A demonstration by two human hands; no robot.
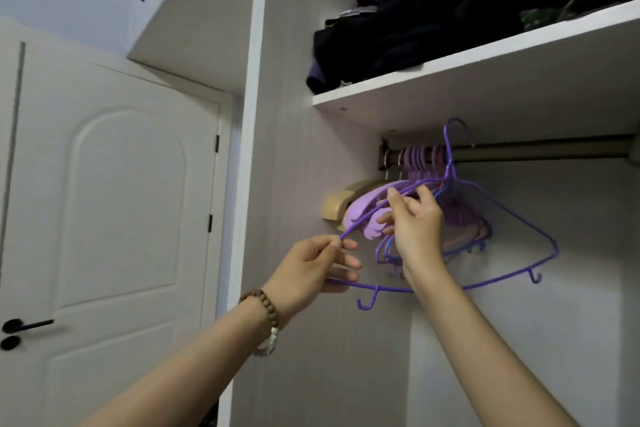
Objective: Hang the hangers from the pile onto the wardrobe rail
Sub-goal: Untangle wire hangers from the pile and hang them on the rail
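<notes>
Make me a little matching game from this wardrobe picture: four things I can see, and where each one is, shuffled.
Things:
1. purple wire hanger
2. dark folded clothes
3. bead bracelet
4. black door handle

Places:
A. on the white door
B. around a wrist
C. held by the left hand and the right hand, hook just above the rail
D. on the shelf over the rail

Pairs: 1-C, 2-D, 3-B, 4-A

head cam, angled up, near wardrobe rail (540, 150)
</notes>
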